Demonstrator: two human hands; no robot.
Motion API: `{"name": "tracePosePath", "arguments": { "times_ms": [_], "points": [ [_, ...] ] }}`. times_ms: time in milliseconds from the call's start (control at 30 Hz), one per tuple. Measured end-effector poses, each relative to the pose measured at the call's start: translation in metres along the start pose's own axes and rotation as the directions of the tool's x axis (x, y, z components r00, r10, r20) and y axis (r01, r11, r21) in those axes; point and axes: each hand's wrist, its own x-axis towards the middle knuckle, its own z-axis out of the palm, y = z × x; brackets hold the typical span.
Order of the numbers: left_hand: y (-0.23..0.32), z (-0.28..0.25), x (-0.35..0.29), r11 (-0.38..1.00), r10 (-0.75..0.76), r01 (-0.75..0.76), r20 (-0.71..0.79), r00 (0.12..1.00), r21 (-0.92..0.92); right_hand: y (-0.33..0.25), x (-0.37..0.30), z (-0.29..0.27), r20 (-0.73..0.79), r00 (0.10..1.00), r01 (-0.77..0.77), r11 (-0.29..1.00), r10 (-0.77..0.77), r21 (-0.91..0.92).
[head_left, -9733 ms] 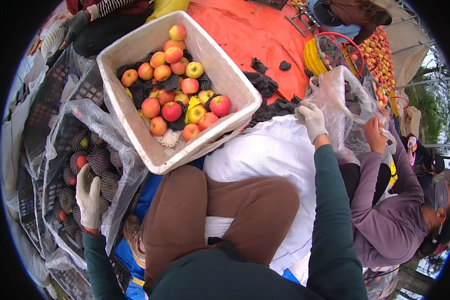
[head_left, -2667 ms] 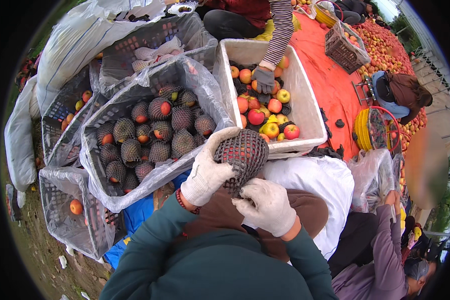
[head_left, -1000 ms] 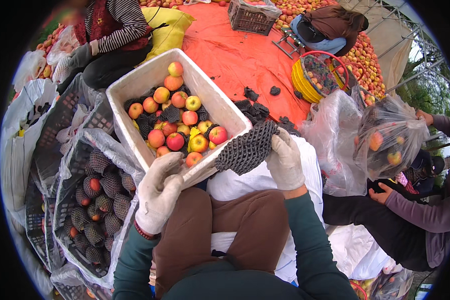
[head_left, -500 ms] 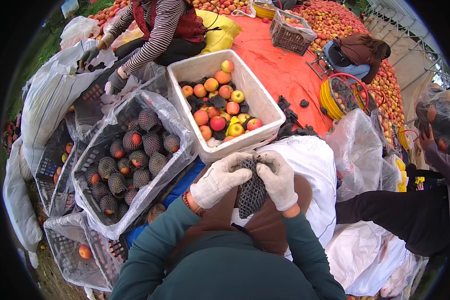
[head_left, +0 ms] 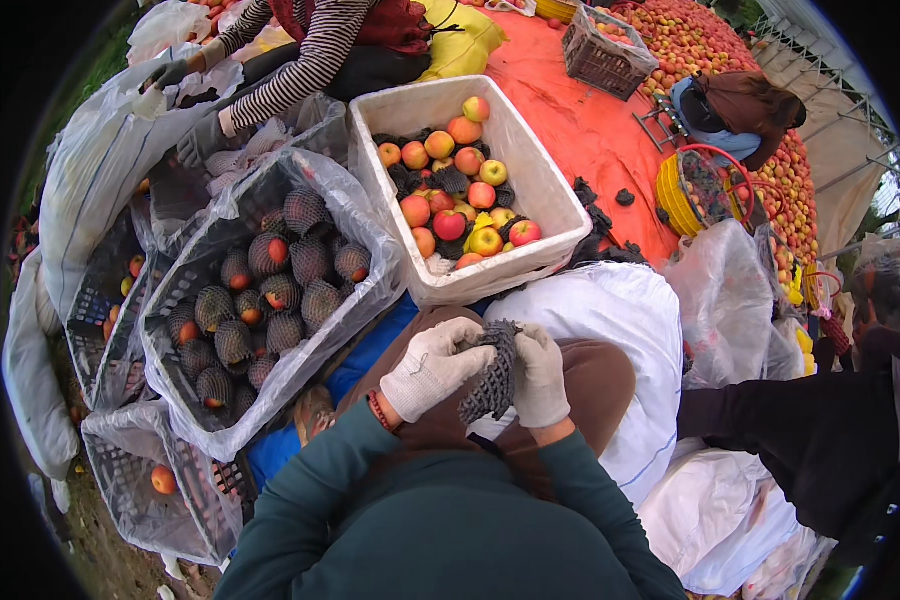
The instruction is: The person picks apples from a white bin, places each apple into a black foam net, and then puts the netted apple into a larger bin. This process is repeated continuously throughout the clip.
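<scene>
Between my two white-gloved hands, above my lap, hangs a dark grey foam net sleeve point(head_left: 492, 378). My left hand point(head_left: 432, 370) pinches its upper edge from the left, and my right hand point(head_left: 540, 378) is closed on its right side. The sleeve looks limp, and no apple shows in it. Just beyond my hands stands a white crate point(head_left: 510, 275) with loose apples point(head_left: 450, 224) and dark net sleeves among them. To the left, a crate lined with clear plastic point(head_left: 375, 235) holds several apples in dark nets point(head_left: 233, 342).
A smaller plastic-lined crate point(head_left: 120, 450) with one apple sits at lower left. White sacks point(head_left: 610, 310) lie by my right knee. A co-worker in striped sleeves point(head_left: 315, 62) sits at upper left; another person's dark-clad leg point(head_left: 760, 425) reaches in from the right. Yellow baskets point(head_left: 676, 195) stand beyond.
The net sleeve has swung toward my left hand, its lower end now tilted left. My right hand has shifted slightly left and down. The whole view has shifted a little.
</scene>
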Motion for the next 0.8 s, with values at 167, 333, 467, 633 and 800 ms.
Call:
{"name": "tracePosePath", "arguments": {
  "times_ms": [167, 333, 467, 633, 800],
  "points": [
    [-0.037, -0.013, 0.005, 0.87, -0.067, 0.111, 0.107, 0.992, -0.481, -0.01, 0.012, 0.003, 0.099, 0.993, 0.04, 0.981, -0.06, 0.189],
    [-0.028, -0.013, 0.017, 0.409, 0.102, 0.083, 0.136, 0.985, -0.909, 0.019, 0.034, -0.008, -0.016, 0.99, -0.123, 0.906, 0.141, 0.404],
    [-0.035, -0.009, 0.017, 0.421, 0.053, 0.295, 0.347, 0.936, -0.858, 0.044, 0.057, -0.027, 0.027, 0.99, -0.136, 0.99, 0.135, 0.026],
    [-0.018, 0.006, 0.003, 0.414, 0.063, 0.501, 0.573, 0.817, -0.76, 0.03, 0.06, -0.011, 0.544, 0.808, -0.58, 0.473, 0.227, 0.663],
    [-0.023, -0.034, 0.02, 0.694, 0.09, 0.242, 0.415, 0.905, -0.678, 0.051, 0.046, -0.023, 0.469, 0.879, 0.308, 0.656, 0.08, -0.689]
  ]
}}
